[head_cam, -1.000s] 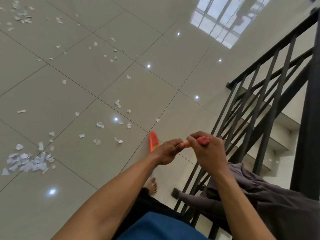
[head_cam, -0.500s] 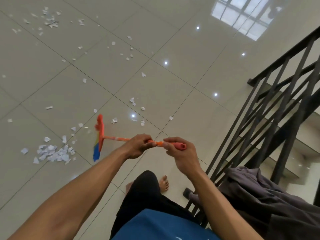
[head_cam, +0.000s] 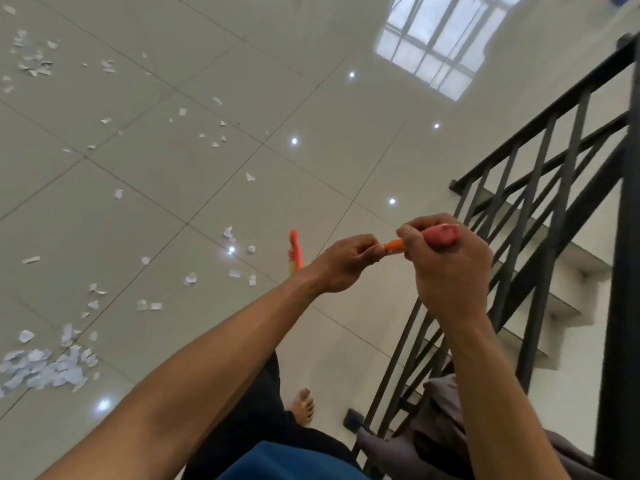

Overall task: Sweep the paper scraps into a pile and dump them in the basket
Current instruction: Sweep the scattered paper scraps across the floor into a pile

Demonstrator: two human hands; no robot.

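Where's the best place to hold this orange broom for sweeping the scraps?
Take the broom by its handle from above: right hand round the thicker pink end grip, left hand lower toward the head. Its long straight shaft probably steers best with two spaced grips.

Soft, even daylight makes the scene moderately bright. The glossy floor tiles (head_cam: 166, 209) mirror a barred window as a pale glare patch (head_cam: 433, 46) at the top, and small lamps show as sharp white dots (head_cam: 294, 141). Shadows are faint and diffuse. Wide-angle distortion bends the tile joints and the black stair railing (head_cam: 625, 271) toward the edges. Paper scraps (head_cam: 45, 370) at the left edge look soft and smeared.
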